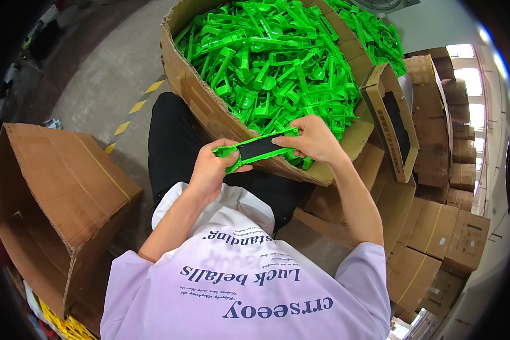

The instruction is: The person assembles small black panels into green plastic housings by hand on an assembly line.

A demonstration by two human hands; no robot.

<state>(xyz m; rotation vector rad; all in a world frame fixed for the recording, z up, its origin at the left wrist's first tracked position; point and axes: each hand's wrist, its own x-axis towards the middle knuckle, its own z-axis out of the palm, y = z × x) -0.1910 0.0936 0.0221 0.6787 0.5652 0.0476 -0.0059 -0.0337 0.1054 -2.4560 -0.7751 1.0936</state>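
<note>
Between my hands, above my lap, is a long green plastic housing (269, 143) with a flat black strip (259, 148) lying inside it. My left hand (211, 168) is closed around its left end, fingers wrapped beneath. At the right end my right hand (313, 140) pinches the housing, its thumb on or close to the end of the black strip. Just beyond my hands, a big open cardboard box (201, 97) is heaped with many similar green plastic parts (266, 68). Whether the strip lies fully flat under my right thumb is hidden.
An open empty-looking carton (68, 187) stands at my left. On the right, a shallow cardboard tray (386, 122) holding black strips (396, 120) leans by the big box. Stacked cartons (430, 238) stand further right. Yellow-and-black tape (136, 106) marks the floor.
</note>
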